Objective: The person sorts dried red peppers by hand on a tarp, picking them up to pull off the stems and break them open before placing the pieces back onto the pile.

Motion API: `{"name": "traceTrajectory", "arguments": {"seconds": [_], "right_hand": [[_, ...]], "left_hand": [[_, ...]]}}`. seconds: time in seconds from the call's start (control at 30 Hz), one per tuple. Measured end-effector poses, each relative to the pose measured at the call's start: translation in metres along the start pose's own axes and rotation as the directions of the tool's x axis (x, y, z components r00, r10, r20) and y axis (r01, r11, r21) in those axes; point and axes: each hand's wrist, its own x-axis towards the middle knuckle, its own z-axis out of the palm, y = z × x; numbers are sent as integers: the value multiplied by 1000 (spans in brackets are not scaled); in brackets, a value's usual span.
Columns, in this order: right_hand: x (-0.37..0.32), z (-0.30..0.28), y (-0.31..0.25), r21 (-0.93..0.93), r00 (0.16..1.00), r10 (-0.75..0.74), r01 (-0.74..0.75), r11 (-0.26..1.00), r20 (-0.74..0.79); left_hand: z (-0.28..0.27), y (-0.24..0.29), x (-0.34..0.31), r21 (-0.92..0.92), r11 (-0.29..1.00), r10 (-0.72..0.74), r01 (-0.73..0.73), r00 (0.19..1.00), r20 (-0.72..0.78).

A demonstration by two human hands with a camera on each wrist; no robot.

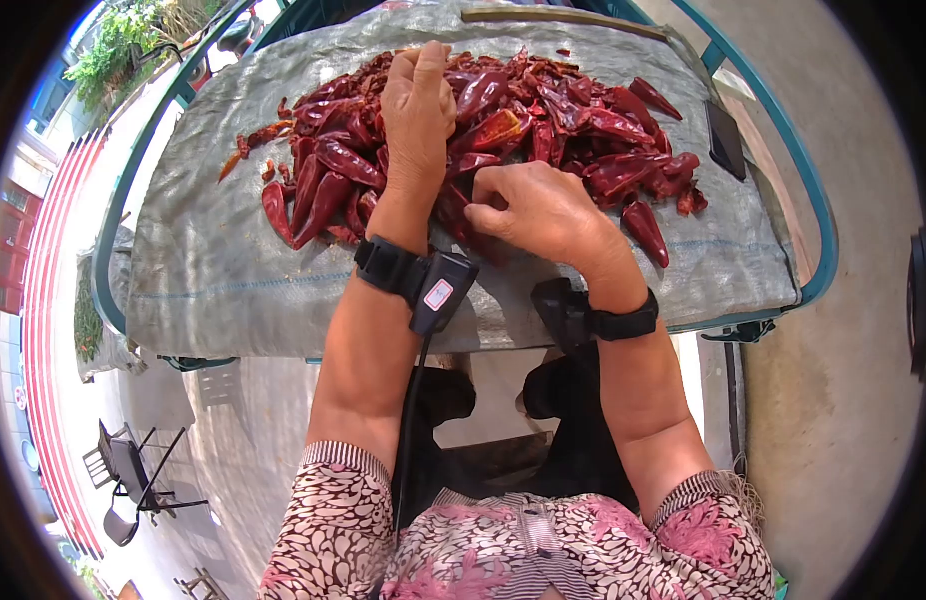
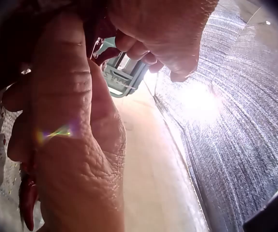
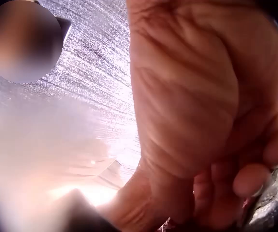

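Dried red chili peppers [image 1: 333,160] lie in a broad heap on a grey-green woven sheet [image 1: 213,250]. My left hand [image 1: 416,120] reaches over the middle of the heap, with its thumb lying long beside bent fingers in the left wrist view. Close to its right, my right hand [image 1: 543,212] has its fingers bent inward and overlaps the heap's near edge. A dark chili pepper [image 1: 468,222] lies beside the right thumb, in shadow. In the right wrist view, the palm fills much of the frame and fingertips [image 3: 251,180] curl below it. I cannot tell what either hand holds.
A teal metal frame [image 1: 798,175] surrounds the sheet. A dark phone-like slab [image 1: 724,140] lies at the right, and a wooden strip [image 1: 563,20] along the far edge. A folding chair [image 1: 138,475] stands on the floor at left. Black cameras are strapped to both wrists.
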Motion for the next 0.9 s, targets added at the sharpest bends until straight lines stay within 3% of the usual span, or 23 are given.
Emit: {"name": "traceTrajectory", "arguments": {"seconds": [0.13, 0.23, 0.33, 0.37, 0.43, 0.47, 0.57, 0.6, 0.7, 0.77, 0.8, 0.9], "right_hand": [[-4, -7, -10, -13, 998, 44, -43, 999, 40], [-3, 1, -2, 35, 1000, 6, -6, 999, -16], [-3, -19, 19, 182, 995, 70, -56, 982, -71], [-2, -22, 32, 306, 992, 44, -5, 952, -120], [-7, -35, 27, 488, 949, 187, -42, 872, -252], [-5, -31, 36, 467, 937, 130, 39, 883, -325], [-5, -20, 32, 699, 954, 99, 134, 703, -283], [-6, -19, 33, 707, 950, 95, 152, 691, -297], [-7, -19, 35, 759, 950, 114, 155, 632, -289], [-11, -29, 42, 823, 963, 164, 88, 561, -215], [-12, -32, 47, 819, 970, 149, 76, 569, -194], [-16, -25, 44, 580, 969, 137, 7, 815, -205]], "left_hand": [[4, 3, -3, 67, 998, -23, 20, 999, 49], [4, 4, -5, 142, 989, 23, -40, 992, 124], [6, 9, -9, 210, 974, 46, -79, 987, 156], [6, 9, -10, 241, 965, 60, -103, 982, 179], [8, 5, -11, 299, 943, 82, -149, 971, 225], [9, 4, -12, 315, 938, 58, -143, 963, 265], [9, 2, -13, 541, 809, 26, -232, 932, 360], [9, 6, -13, 566, 806, -48, -174, 933, 355], [8, 2, -11, 541, 821, -19, -185, 937, 349], [4, -4, -7, 387, 919, -52, -75, 950, 307], [3, -6, -6, 302, 953, -72, -20, 954, 290], [5, -11, -4, 240, 970, -15, -35, 979, 203]]}}
